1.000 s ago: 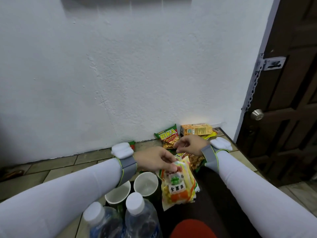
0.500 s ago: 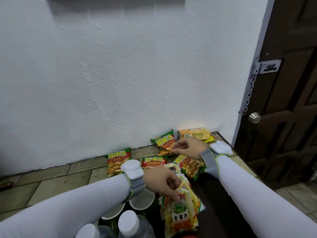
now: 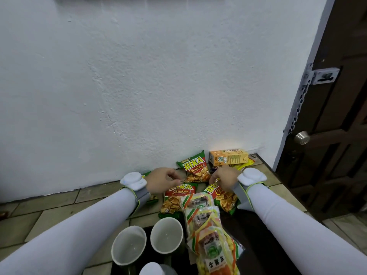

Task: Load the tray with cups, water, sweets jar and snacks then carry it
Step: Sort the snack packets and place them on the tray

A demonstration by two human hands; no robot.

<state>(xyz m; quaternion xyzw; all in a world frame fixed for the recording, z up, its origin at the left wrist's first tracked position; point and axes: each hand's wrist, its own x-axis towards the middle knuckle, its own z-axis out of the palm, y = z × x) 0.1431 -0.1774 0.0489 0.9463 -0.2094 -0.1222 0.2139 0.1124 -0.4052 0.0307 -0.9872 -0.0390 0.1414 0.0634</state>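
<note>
Overhead, white wall (image 3: 139, 86) meets tiled counter (image 3: 59, 211), brown door (image 3: 337, 135) right.

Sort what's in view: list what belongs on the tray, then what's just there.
For the job: two cups, bottle cap, BIKA snack packs, yellow sweet packets, tray.
Just there: orange carton, door knob, door latch.

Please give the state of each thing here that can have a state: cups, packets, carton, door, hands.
Two white-lined cups: upright, empty, on the dark tray.
Yellow clear sweet packets: sealed, lying on the tray.
Green-red Bika chip bags: sealed, on the tiled floor.
Orange drink carton: lying on its side.
Brown wooden door: shut, chain hanging.
Left hand: fingers curled, holding nothing visible.
Right hand: on a Bika bag; grip unclear.
</note>
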